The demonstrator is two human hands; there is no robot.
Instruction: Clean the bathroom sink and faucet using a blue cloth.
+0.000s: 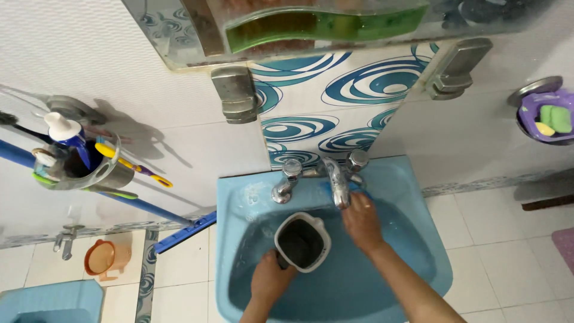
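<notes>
The left hand [272, 278] is clamped around the handle side of a grey jug [303, 241], holding it upright over the middle of the blue basin [239, 203]. The right hand [361, 222] reaches just past the jug's right rim, fingers curled together against the tap [338, 182]; whether they grip it cannot be told. The tap spout hangs close above the jug's far edge, leaving little room there. To the right of both hands the bowl lies open up to its rim. Far to the left a toothbrush holder [78, 164] and a blue pole [119, 200] stand against the wall; far right, a purple soap dish [541, 119].
</notes>
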